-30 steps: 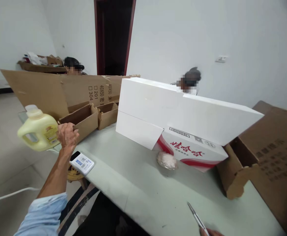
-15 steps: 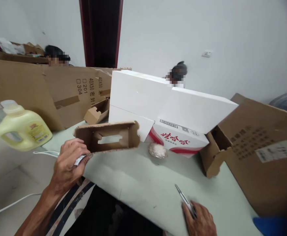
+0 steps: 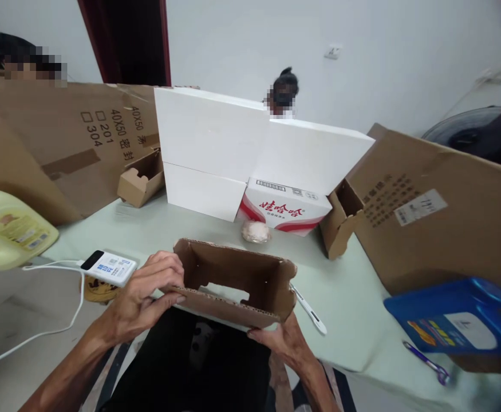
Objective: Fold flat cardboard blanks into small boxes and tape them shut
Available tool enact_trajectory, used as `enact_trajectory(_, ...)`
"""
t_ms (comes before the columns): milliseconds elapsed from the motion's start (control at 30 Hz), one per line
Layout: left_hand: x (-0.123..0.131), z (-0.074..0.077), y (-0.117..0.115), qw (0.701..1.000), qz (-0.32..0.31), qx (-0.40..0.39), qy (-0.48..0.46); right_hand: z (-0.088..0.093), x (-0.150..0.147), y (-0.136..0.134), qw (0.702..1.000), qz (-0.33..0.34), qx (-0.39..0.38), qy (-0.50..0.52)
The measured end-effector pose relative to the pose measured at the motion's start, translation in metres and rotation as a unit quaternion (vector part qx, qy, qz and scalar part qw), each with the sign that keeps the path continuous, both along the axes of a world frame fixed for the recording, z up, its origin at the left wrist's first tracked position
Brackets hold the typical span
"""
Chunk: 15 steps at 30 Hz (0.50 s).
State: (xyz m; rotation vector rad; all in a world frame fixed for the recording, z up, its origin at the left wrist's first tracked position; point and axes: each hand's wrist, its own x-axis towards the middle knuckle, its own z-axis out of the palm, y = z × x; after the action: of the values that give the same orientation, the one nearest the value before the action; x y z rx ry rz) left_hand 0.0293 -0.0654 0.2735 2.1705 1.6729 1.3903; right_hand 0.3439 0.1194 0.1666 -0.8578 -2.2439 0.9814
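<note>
A small brown cardboard box with an open top and a cutout in its bottom is held between my two hands near the table's front edge. My left hand grips its left end, thumb along the near wall and fingers over the end. My right hand closes on the lower right corner, its fingers partly hidden behind the cardboard. Just right of the box lies a slim, pale utility knife on the table. Beyond the box sits a whitish lump in clear wrapping.
White boxes and a red-and-white carton stand at the back. Small brown boxes flank them, with large cardboard panels outside. A power bank, a yellow jug, a blue bottle and a purple-handled peeler lie around.
The cardboard box has moved right and toward me. My right hand has let go of the knife, now on the table, and taken hold of the box. The view has shifted right.
</note>
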Motion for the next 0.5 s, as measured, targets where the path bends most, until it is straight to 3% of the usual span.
enact_trajectory(133,-0.009,0.001,0.012,0.998,0.043,-0.022,-0.033,0.011,-0.006,-0.005,0.992,0.014,-0.111,0.052)
enact_trajectory(233,-0.016,-0.002,0.013,0.995,0.071,-0.075,-0.016,0.020,-0.007,0.001,0.970,0.010,-0.223,0.097)
enact_trajectory(400,-0.017,-0.028,0.003,0.974,-0.001,-0.186,0.131,0.022,0.000,0.019,0.873,-0.064,-0.468,0.121)
enact_trajectory(500,-0.012,-0.050,0.000,0.960,-0.006,-0.203,0.194,0.023,0.003,0.025,0.824,-0.098,-0.548,0.107)
